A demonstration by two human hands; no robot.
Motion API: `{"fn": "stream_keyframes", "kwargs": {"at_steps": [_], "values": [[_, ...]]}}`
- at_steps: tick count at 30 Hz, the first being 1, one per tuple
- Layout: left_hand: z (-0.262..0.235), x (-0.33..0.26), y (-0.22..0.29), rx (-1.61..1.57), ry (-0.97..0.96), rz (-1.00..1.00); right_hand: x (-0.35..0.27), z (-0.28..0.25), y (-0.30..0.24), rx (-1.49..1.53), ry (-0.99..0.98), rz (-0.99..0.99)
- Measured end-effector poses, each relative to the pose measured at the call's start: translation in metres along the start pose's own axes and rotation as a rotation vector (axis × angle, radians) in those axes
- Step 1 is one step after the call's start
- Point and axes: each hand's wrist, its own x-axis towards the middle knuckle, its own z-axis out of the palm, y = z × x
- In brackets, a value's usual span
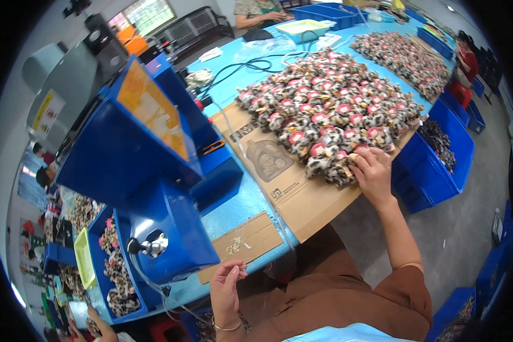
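Observation:
Rows of small spotted plush pieces (336, 108), black, white and brown with pink-red round patches, stand packed together on a flattened cardboard sheet (302, 211). At their near right corner, my right hand (373, 174) has its fingers closed on one plush piece, which is partly hidden beneath them. My left hand (227, 288) is held low by the table's front edge, thumb and fingers drawn together. Whatever may be between them is too small to make out. Just beyond it, small pale bits (237, 245) lie on a narrow cardboard strip (262, 229).
A blue machine (154, 199) with a yellow panel stands to my left on the blue table. More plush pieces (404, 60) cover the far right. Blue bins (439, 165) stand on the floor at right. Cables (239, 71) cross the back; other people sit farther off.

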Motion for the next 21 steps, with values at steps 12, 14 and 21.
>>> {"fn": "stream_keyframes", "kwargs": {"at_steps": [12, 14, 21], "values": [[-0.098, -0.047, 0.088, 0.257, 0.322, 0.311, -0.015, 0.000, 0.026, -0.009, 0.020, -0.128], [-0.137, -0.050, 0.112, 0.325, 0.475, 0.427, -0.017, 0.011, 0.027, 0.009, 0.071, -0.118], [-0.292, 0.055, 0.174, 1.026, 0.853, 0.505, -0.007, 0.008, -0.028, 0.069, 0.232, -0.086]]}}
